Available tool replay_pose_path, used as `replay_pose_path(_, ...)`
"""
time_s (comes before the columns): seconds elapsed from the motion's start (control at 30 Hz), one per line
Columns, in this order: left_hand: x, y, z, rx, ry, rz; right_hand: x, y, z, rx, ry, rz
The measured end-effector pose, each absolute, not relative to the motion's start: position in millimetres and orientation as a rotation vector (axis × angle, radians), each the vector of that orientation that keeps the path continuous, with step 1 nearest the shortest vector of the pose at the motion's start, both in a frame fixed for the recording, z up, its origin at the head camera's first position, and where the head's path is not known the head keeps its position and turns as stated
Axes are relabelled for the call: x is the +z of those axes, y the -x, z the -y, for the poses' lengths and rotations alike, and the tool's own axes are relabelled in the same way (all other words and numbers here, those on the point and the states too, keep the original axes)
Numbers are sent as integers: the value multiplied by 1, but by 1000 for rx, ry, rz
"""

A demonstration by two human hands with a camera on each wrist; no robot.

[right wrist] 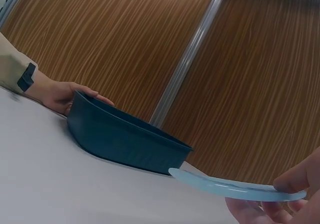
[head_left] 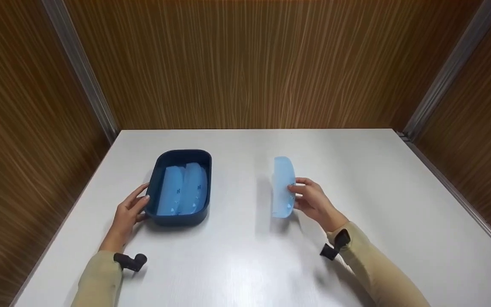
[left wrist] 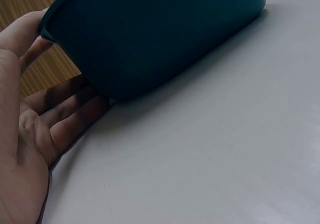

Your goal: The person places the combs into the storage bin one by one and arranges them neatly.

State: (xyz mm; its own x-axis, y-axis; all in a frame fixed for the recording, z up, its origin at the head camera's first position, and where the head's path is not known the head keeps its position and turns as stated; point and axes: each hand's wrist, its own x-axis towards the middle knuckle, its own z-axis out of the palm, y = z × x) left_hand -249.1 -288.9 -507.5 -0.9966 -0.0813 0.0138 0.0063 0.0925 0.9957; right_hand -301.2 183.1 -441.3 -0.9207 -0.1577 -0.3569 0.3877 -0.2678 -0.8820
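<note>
A dark blue rectangular plastic bin [head_left: 156,187] with rounded corners sits on the left of the table. Inside lie light blue pieces [head_left: 171,192] side by side, each with a straight edge, a curved edge and a small dark mark. My left hand [head_left: 129,211] touches the bin's left side, its fingertips against the outer wall and rim. To the right, my right hand [head_left: 313,198] pinches a matching light blue translucent piece [head_left: 283,179] by its curved edge, thumb on one face. Seen edge-on in the right wrist view, this piece [right wrist: 220,186] looks thin and slightly bowed.
A white table [head_left: 237,247] carries the bin. Wood-grain panels [head_left: 245,64] rise behind it and on both sides, with metal strips [head_left: 79,64] at the corners. Black wrist mounts [head_left: 130,261] are strapped over both sleeves.
</note>
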Motion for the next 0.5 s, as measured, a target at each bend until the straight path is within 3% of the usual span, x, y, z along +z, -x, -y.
replay_pose_path(0.5, -507, 250, 286, -2043, -102, 2281, -432, 305, -141, -2231, -183, -1522)
